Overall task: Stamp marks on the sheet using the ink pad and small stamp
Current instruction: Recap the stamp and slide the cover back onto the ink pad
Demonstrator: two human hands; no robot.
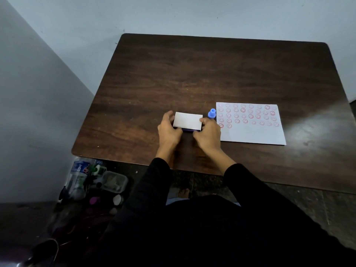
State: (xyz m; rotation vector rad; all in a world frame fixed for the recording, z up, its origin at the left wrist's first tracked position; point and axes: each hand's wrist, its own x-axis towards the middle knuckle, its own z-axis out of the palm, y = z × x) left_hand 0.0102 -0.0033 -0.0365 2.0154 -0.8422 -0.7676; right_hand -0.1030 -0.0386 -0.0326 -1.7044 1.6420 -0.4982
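Observation:
The ink pad (187, 121) lies on the dark wooden table (212, 74), its white lid facing up over a dark blue base. My left hand (169, 130) holds its left end and my right hand (209, 132) holds its right end and front edge. Whether the lid is fully down I cannot tell. A small blue stamp (212, 113) stands upright just behind my right hand, touched by neither hand. To the right lies the white sheet (254, 135), its upper part covered with several rows of red smiley marks.
On the floor at the left, below the table's front corner, stand a plastic bottle (78, 176), a clear lidded container (114, 182) and small items. A grey wall runs along the left side. My dark sleeves cover the foreground.

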